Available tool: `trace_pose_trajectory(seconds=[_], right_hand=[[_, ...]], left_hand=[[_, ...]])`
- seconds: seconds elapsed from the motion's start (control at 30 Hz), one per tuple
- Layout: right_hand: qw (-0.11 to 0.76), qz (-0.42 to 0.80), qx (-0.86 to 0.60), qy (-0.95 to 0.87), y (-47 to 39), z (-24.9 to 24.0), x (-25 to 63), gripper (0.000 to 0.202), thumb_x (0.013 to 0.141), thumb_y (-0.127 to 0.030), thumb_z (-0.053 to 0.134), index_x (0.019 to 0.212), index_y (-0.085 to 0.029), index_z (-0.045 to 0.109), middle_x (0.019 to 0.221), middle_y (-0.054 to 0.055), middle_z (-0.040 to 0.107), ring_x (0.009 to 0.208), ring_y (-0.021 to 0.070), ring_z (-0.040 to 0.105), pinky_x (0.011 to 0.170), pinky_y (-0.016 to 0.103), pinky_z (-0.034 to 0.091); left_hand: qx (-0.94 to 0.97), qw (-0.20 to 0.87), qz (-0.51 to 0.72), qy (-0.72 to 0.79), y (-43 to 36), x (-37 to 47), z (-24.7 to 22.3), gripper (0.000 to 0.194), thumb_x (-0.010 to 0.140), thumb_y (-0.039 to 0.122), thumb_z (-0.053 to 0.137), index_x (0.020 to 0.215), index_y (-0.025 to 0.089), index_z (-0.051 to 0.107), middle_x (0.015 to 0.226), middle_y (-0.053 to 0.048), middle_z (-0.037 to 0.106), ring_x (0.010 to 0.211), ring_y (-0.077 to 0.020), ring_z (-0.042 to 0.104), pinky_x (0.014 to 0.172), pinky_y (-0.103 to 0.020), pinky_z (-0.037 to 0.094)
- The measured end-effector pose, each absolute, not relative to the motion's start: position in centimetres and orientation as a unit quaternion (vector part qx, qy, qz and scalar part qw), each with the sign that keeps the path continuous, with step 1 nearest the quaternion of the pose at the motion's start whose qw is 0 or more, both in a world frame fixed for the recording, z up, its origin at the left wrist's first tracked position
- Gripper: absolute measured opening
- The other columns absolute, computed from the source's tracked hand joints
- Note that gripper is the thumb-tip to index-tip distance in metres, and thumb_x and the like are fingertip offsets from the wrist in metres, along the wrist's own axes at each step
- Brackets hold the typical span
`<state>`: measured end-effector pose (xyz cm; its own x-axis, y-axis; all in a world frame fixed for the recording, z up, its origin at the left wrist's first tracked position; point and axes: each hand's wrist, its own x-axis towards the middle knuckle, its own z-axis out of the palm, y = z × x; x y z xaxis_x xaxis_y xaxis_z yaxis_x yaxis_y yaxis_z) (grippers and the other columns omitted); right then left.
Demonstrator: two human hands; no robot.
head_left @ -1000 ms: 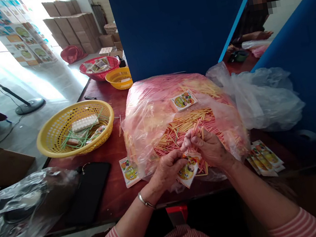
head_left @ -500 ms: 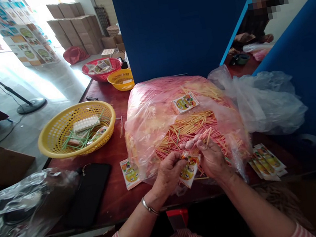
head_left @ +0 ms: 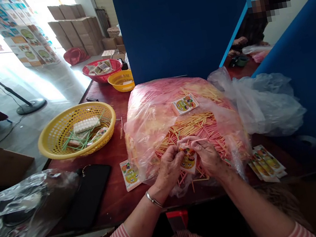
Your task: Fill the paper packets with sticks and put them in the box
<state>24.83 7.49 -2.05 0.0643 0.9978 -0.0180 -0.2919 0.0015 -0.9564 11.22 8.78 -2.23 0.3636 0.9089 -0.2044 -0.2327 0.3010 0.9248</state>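
A small printed packet (head_left: 188,161) hangs upright between my hands, over the near edge of a big open plastic bag (head_left: 148,116) of thin pink and yellow sticks (head_left: 205,131). My left hand (head_left: 169,166) pinches the packet's upper left side. In my right hand (head_left: 210,157) are a few pale pink sticks, held sideways over the packet's top edge; the fingers hide how many. Whether the right fingertips also grip the packet is hard to see. Another packet (head_left: 185,104) lies on top of the bag, and one more (head_left: 130,175) lies on the table to its left.
A yellow basket (head_left: 50,146) holding green sticks and packs stands at the left. Near it lies a black phone-like slab (head_left: 94,190) beside a clear plastic bag (head_left: 19,214). Several packets (head_left: 267,163) lie at the right. A blue partition (head_left: 166,24) rises behind; another person (head_left: 252,30) sits beyond.
My right hand has lowered its sticks from a raised slant to nearly level at the packet's top. The packet has shifted slightly up and now hangs straighter.
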Motion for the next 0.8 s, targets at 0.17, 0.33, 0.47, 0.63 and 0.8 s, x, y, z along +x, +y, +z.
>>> trace_pose_trajectory(seconds=[0.17,0.33,0.47,0.63,0.8], right_hand=[[0.583,0.510,-0.475,-0.418,8.0,-1.7,25.7,0.026,0.085,-0.036,0.055,0.108,-0.025,0.059,0.109,0.004,0.068,0.099,0.0184,0.062,0.090,0.036,0.048],[0.585,0.515,-0.469,-0.415,8.3,-0.9,26.2,0.031,0.088,-0.044,0.045,0.093,-0.021,0.066,0.100,0.007,0.070,0.096,0.0205,0.063,0.088,0.038,0.049],[0.618,0.505,-0.464,-0.385,8.4,-0.4,26.5,0.033,0.087,-0.039,0.043,0.089,-0.020,0.070,0.096,0.007,0.071,0.095,0.0216,0.063,0.087,0.038,0.049],[0.537,0.502,-0.474,-0.485,8.3,-0.2,26.8,0.036,0.089,-0.037,0.041,0.098,-0.021,0.071,0.106,0.005,0.069,0.108,0.0223,0.057,0.101,0.042,0.039],[0.446,0.440,-0.527,-0.574,8.1,-0.1,26.9,0.034,0.088,-0.039,0.047,0.113,-0.025,0.065,0.123,0.003,0.061,0.121,0.0221,0.048,0.108,0.041,0.031]], left_hand=[[0.471,0.685,0.393,0.393,9.4,11.6,-2.2,0.017,0.080,0.032,0.060,0.080,0.016,0.054,0.074,0.003,0.056,0.066,-0.0087,0.050,0.064,-0.021,0.043],[0.504,0.669,0.381,0.392,9.6,11.6,-2.6,0.018,0.081,0.034,0.057,0.081,0.016,0.055,0.075,0.002,0.056,0.065,-0.0082,0.049,0.062,-0.021,0.042],[0.536,0.636,0.369,0.414,9.3,11.4,-3.1,0.016,0.081,0.031,0.057,0.077,0.016,0.055,0.071,0.003,0.054,0.062,-0.0073,0.046,0.060,-0.019,0.041],[0.539,0.629,0.367,0.423,9.1,11.3,-3.6,0.016,0.081,0.032,0.057,0.078,0.016,0.055,0.070,0.002,0.054,0.061,-0.0082,0.046,0.058,-0.020,0.040],[0.534,0.640,0.361,0.417,9.0,11.1,-3.5,0.016,0.079,0.033,0.059,0.081,0.017,0.057,0.073,0.001,0.056,0.064,-0.0094,0.048,0.060,-0.021,0.041]])
